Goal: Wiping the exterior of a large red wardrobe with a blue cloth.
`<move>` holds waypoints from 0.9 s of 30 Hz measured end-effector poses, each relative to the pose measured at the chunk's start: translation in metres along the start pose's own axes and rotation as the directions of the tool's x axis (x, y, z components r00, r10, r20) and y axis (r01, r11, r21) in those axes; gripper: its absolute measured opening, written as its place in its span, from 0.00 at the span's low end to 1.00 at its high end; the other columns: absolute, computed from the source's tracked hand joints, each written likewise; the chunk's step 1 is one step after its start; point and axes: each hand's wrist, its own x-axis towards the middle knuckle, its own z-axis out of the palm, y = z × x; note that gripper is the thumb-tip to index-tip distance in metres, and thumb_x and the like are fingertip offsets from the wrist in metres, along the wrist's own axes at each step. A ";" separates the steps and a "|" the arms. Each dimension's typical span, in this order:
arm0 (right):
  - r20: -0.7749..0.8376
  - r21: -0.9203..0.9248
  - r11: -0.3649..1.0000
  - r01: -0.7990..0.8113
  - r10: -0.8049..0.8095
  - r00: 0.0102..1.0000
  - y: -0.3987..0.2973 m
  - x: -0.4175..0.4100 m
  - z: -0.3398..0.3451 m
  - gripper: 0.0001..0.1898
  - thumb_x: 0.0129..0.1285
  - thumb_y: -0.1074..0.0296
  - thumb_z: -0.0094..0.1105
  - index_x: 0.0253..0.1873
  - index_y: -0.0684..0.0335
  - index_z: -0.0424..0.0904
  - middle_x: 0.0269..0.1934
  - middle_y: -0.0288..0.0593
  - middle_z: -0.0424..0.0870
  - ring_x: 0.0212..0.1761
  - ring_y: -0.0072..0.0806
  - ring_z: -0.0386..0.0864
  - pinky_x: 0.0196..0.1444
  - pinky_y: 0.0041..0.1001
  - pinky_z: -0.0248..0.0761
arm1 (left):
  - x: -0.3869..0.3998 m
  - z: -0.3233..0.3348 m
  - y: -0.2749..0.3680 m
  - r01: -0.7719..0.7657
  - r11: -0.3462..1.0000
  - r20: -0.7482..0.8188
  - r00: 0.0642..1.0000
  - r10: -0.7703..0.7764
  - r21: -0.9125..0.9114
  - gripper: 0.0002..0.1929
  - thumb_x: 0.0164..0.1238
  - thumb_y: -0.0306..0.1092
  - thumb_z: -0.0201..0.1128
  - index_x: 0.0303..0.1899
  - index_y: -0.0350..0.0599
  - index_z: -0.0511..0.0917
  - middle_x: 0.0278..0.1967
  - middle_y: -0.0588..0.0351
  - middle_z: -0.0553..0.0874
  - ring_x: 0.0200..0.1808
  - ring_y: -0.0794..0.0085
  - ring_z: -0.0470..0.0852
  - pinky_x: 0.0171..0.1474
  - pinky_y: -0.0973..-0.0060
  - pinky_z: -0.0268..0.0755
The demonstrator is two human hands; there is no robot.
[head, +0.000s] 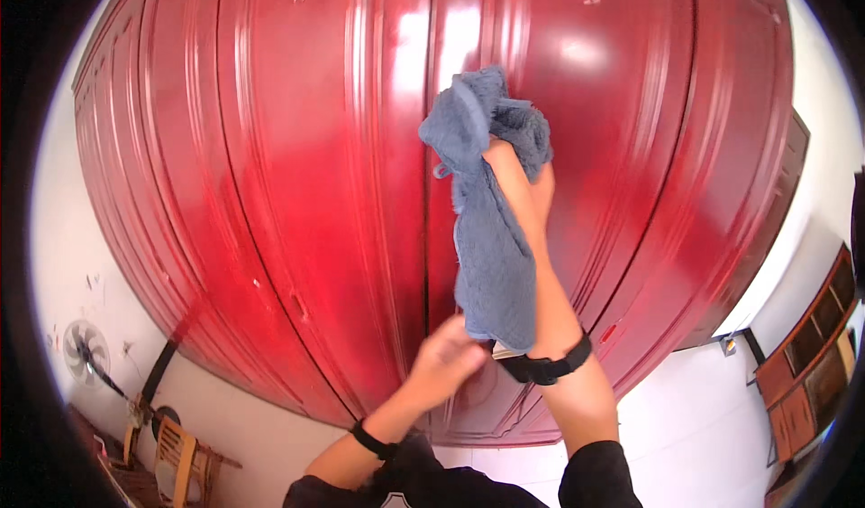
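Note:
A grey-blue terry towel (497, 271) is bunched at its top in my right hand (530, 200), and its loose length hangs down along my forearm. Behind it stand the glossy red panelled doors of a large cabinet (304, 190). The bunched towel is in front of a door near the dark seam between two panels; whether it touches the surface cannot be told. My left hand (442, 362) is lower, close to the towel's bottom edge, slightly blurred, with thumb and fingers apart. Black bands circle both wrists.
At the lower left are a fan (86, 352) and a slatted wooden chair (177, 464). On the right, a brown wooden cabinet with dark panes (811, 359) stands by the wall. Pale floor (689, 427) shows below the red doors.

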 end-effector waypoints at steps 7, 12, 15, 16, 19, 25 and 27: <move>0.731 -0.454 0.294 0.841 -0.417 0.541 0.011 -0.013 0.000 0.31 0.37 0.73 0.74 0.53 0.60 0.77 0.49 0.45 0.80 0.51 0.45 0.79 0.57 0.42 0.70 | 0.048 -0.052 0.110 -0.425 -0.152 0.339 0.409 0.847 0.892 0.23 0.64 0.51 0.64 0.48 0.41 0.74 0.53 0.43 0.77 0.53 0.54 0.76 0.60 0.53 0.66; 0.907 -0.231 0.033 0.972 -0.353 0.228 0.033 0.007 0.025 0.29 0.52 0.72 0.63 0.63 0.56 0.74 0.57 0.42 0.79 0.52 0.42 0.79 0.56 0.44 0.69 | 0.092 -0.075 0.093 -0.370 -0.498 0.615 0.568 0.547 0.784 0.46 0.43 0.62 0.78 0.64 0.46 0.73 0.66 0.41 0.71 0.66 0.45 0.68 0.68 0.45 0.58; 0.931 -0.196 -0.015 0.980 -0.317 0.181 0.036 0.036 0.046 0.32 0.52 0.73 0.63 0.66 0.58 0.72 0.60 0.44 0.77 0.57 0.42 0.77 0.60 0.42 0.68 | 0.125 -0.085 0.111 -0.411 -0.151 0.403 0.645 0.649 0.899 0.66 0.35 0.63 0.81 0.75 0.42 0.52 0.73 0.26 0.53 0.75 0.28 0.49 0.73 0.33 0.40; 0.946 -0.197 0.015 0.980 -0.259 0.194 0.031 0.046 0.054 0.33 0.52 0.74 0.63 0.67 0.59 0.71 0.60 0.47 0.76 0.59 0.43 0.75 0.62 0.41 0.67 | 0.140 -0.087 0.115 -0.365 -0.140 0.361 0.655 0.663 0.920 0.66 0.34 0.63 0.81 0.75 0.41 0.52 0.73 0.24 0.51 0.75 0.28 0.47 0.73 0.33 0.39; 0.976 -0.156 0.023 0.987 -0.153 0.158 0.018 0.067 0.077 0.34 0.51 0.76 0.63 0.67 0.64 0.69 0.61 0.53 0.74 0.66 0.45 0.70 0.67 0.38 0.66 | 0.173 -0.088 0.117 -0.280 -0.169 0.313 0.626 0.714 0.945 0.68 0.34 0.59 0.83 0.75 0.38 0.49 0.74 0.22 0.47 0.76 0.28 0.43 0.73 0.34 0.38; 0.970 -0.236 0.412 0.880 0.053 0.236 -0.026 0.097 0.100 0.40 0.48 0.70 0.70 0.69 0.67 0.65 0.63 0.59 0.73 0.67 0.50 0.70 0.71 0.39 0.63 | 0.220 -0.088 0.160 -0.155 -0.042 0.119 0.536 0.836 0.987 0.56 0.45 0.38 0.78 0.76 0.42 0.51 0.74 0.30 0.56 0.77 0.40 0.53 0.75 0.39 0.42; 0.935 -0.296 0.491 0.819 -0.028 0.355 -0.055 0.090 0.087 0.32 0.53 0.68 0.70 0.65 0.64 0.71 0.60 0.54 0.77 0.58 0.47 0.77 0.63 0.35 0.69 | 0.237 -0.092 0.196 -0.164 -0.105 0.180 0.564 0.806 0.981 0.49 0.48 0.35 0.74 0.75 0.47 0.58 0.72 0.31 0.61 0.75 0.41 0.59 0.75 0.46 0.48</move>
